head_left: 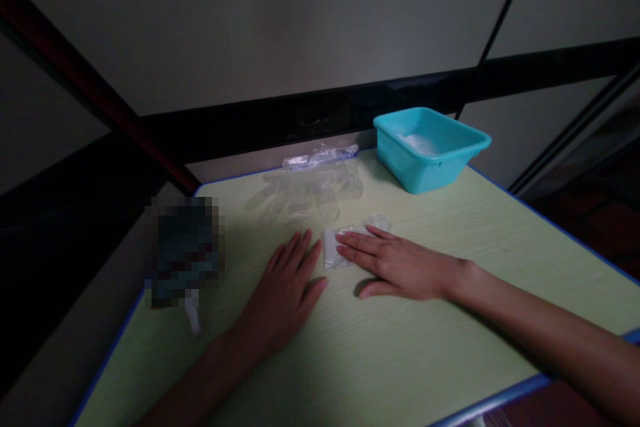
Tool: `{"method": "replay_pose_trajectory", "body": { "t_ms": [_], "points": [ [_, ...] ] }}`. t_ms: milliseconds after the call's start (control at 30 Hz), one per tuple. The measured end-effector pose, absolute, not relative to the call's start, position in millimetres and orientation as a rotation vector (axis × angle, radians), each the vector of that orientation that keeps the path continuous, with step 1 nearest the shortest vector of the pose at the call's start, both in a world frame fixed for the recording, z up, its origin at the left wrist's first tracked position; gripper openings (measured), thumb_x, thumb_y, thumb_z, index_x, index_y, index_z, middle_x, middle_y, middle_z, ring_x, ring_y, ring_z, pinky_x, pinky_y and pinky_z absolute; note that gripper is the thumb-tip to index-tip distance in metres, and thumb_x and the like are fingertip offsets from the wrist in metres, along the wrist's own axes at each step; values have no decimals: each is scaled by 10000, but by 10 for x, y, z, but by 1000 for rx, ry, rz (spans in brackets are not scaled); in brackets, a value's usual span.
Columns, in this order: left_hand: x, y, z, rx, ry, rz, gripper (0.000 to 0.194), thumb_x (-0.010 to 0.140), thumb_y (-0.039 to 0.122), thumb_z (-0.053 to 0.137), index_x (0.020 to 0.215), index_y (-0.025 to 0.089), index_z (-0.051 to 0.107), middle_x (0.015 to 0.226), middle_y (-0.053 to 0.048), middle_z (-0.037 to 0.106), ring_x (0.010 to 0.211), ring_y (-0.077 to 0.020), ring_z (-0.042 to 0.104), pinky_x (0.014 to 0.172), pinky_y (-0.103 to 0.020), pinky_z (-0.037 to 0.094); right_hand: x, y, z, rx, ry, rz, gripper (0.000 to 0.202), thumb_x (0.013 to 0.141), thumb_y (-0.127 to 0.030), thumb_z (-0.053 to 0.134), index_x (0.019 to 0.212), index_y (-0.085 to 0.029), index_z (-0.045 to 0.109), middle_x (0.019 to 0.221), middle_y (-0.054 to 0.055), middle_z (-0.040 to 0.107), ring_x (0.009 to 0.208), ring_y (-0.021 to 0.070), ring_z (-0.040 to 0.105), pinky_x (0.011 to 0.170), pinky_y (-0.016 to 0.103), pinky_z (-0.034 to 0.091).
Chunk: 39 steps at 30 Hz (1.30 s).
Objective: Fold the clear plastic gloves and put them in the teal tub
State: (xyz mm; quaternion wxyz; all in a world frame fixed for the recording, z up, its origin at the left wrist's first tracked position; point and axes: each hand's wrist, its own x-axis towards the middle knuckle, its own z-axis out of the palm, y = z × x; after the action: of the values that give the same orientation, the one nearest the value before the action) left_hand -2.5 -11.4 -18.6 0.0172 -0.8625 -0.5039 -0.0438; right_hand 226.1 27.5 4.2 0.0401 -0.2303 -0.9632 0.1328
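My right hand (pixel 400 265) lies flat with fingers stretched out, pressing on a folded clear plastic glove (pixel 332 252). Part of that glove is hidden under the fingers. To its left, my left hand (pixel 285 290) rests palm down on the table, fingers extended and nothing held; its fingertips are close to the glove's left edge but apart from it. Beyond both hands, thin see-through disposable gloves (pixel 315 190) are spread flat. A crumpled clear plastic wrapper (pixel 320 157) with a blue strip lies at their far end.
A turquoise plastic basin (pixel 430 170) stands at the table's back right, with some whitish clear material (pixel 419 144) inside. On the left sits a blurred-out dark object (pixel 186 250). The pale table (pixel 430 353) has blue edging and meets cabinet panels (pixel 300 27) behind.
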Motion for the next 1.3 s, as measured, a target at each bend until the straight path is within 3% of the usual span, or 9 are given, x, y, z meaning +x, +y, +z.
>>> {"method": "replay_pose_trajectory", "body": {
  "t_ms": [167, 267, 400, 700, 1300],
  "points": [
    [-45, -118, -201, -2695, -1574, -165, 514, 877, 383, 323, 1323, 134, 272, 1407, -128, 256, 1294, -246, 181, 1022, -449, 232, 2266, 265, 26, -704, -2923, 407, 660, 865, -512, 328, 1358, -90, 205, 1400, 169, 193, 1292, 231, 157, 1053, 432, 77],
    [-36, -132, -194, -2682, -1578, -251, 583, 872, 368, 339, 1356, 103, 152, 1427, -145, 183, 1303, -243, 145, 1027, -441, 229, 2269, 264, 32, -692, -2930, 396, 662, 868, -507, 327, 1360, -84, 195, 1397, 175, 196, 1292, 229, 157, 1056, 429, 67],
    [-6, -150, -149, -2816, -1416, -223, 584, 880, 291, 329, 1374, 140, 57, 1449, -96, 113, 1313, -212, 98, 1051, -435, 173, 2269, 272, 40, -676, -2940, 369, 720, 857, -527, 332, 1366, -54, 146, 1402, 177, 168, 1299, 222, 118, 1064, 404, 53],
    [-7, -147, -141, -2856, -1376, -120, 555, 881, 342, 326, 1365, 138, 149, 1433, -89, 184, 1309, -203, 128, 1052, -434, 175, 2281, 280, -6, -791, -2879, 360, 757, 838, -563, 332, 1356, -34, 175, 1403, 185, 144, 1300, 232, 100, 1066, 410, 71],
    [2, -159, -148, -2827, -1407, -104, 544, 881, 363, 334, 1348, 116, 206, 1431, -96, 193, 1310, -205, 122, 1058, -428, 159, 2342, 330, -11, -895, -2931, 366, 782, 832, -603, 284, 1367, -53, 132, 1412, 165, 87, 1302, 229, 53, 1062, 423, 67]
  ]
}}
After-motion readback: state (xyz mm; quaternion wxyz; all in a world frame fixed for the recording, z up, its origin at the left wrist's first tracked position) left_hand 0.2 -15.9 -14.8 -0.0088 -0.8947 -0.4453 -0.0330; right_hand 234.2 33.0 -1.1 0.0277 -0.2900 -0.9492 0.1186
